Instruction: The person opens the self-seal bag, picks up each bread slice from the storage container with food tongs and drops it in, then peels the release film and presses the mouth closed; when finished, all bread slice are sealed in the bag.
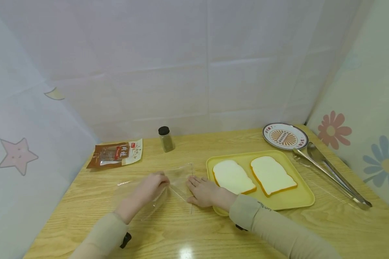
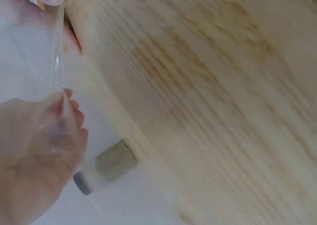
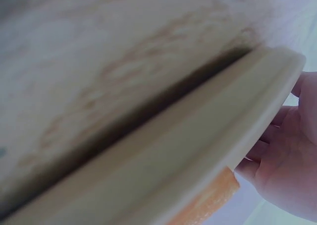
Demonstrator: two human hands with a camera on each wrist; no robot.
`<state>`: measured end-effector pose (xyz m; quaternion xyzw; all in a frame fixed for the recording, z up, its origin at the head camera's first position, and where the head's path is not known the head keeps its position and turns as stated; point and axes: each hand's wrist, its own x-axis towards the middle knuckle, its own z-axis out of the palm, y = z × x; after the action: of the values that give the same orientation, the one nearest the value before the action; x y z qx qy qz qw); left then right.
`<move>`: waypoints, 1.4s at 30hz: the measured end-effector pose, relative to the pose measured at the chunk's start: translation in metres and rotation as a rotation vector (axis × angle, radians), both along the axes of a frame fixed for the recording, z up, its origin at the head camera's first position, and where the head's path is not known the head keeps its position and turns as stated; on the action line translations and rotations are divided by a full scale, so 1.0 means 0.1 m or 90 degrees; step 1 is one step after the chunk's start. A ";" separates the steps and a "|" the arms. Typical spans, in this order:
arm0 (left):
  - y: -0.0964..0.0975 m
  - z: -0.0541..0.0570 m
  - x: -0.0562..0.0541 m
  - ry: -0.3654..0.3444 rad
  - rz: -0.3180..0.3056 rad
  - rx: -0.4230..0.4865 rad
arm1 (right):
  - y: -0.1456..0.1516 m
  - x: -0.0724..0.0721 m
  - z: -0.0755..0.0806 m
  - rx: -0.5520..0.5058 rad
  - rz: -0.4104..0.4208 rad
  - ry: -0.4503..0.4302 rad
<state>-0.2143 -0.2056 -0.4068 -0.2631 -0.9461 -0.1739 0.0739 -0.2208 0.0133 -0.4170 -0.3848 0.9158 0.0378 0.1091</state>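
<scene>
A thin clear plastic bag or sheet [image 1: 179, 178] lies on the table between the two hands. My left hand [image 1: 150, 189] pinches its crumpled part between thumb and curled fingers; in the left wrist view a taut strip of the plastic [image 2: 57, 66] runs from those fingertips toward the other hand. With fingers outstretched, my right hand [image 1: 202, 192] presses the plastic near its right edge. The right forearm crosses the corner of a yellow tray [image 1: 303, 203] bearing two bread slices [image 1: 231, 176]. The right wrist view shows the tray's side close up, beside the right hand [image 3: 290, 155].
Behind the hands stand a black-capped spice jar [image 1: 166, 140] and a brown-and-white food packet [image 1: 115, 154]. At the right are a patterned plate [image 1: 285, 136] and metal tongs [image 1: 334, 178], with some clear plastic [image 1: 321, 181] near them. Cloth-covered walls [image 1: 168, 79] border the table.
</scene>
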 end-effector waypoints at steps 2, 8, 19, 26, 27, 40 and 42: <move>-0.02 0.00 0.00 0.013 -0.005 0.013 | 0.00 0.00 0.00 0.004 0.001 0.002; -0.04 -0.03 -0.01 0.071 -0.034 0.051 | 0.00 -0.01 -0.01 0.010 -0.001 0.002; -0.03 -0.04 0.02 0.060 -0.048 -0.017 | 0.00 -0.01 0.04 0.010 -0.003 0.003; 0.02 -0.06 0.01 0.001 0.012 -0.025 | -0.01 -0.01 0.03 0.006 -0.009 -0.007; 0.02 -0.07 0.01 -0.003 0.011 -0.025 | 0.00 -0.01 0.02 0.000 -0.007 -0.010; -0.11 -0.13 -0.03 -0.024 0.024 0.058 | 0.01 -0.04 0.07 -0.062 -0.016 -0.059; -0.10 -0.12 -0.03 -0.021 0.006 0.061 | 0.00 -0.04 0.08 -0.062 -0.015 -0.060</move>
<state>-0.2177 -0.2161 -0.4188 -0.2522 -0.9389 -0.2230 0.0719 -0.2246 0.0136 -0.4089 -0.3800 0.9149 -0.0266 0.1336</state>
